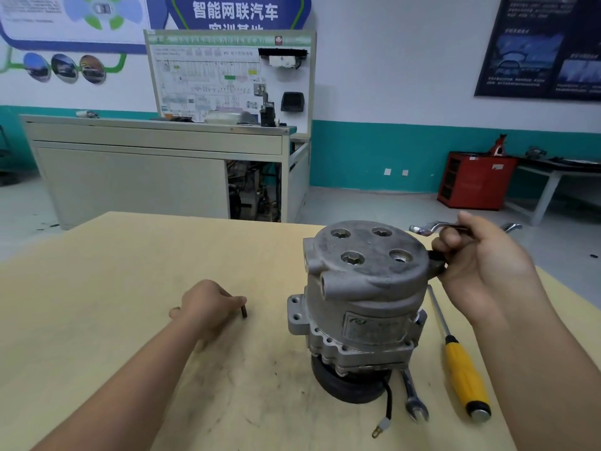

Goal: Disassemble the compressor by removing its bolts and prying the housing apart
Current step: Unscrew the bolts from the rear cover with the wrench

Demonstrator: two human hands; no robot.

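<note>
Bolt removal under way: our left hand (pixel 208 307) pinches a dark bolt (pixel 244 312) against the table (pixel 130 271). Our right hand (pixel 481 265) grips a ring wrench (pixel 426 227) beside the compressor (pixel 364 288), which stands on end near the table's right edge. Three bolts seem left, and the next needs the wrench seated squarely. Our fingers hide the wrench's shank.

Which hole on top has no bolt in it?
The hole nearest the right hand, on top of the grey metal compressor, looks empty; the other three hold hex bolts.
</note>
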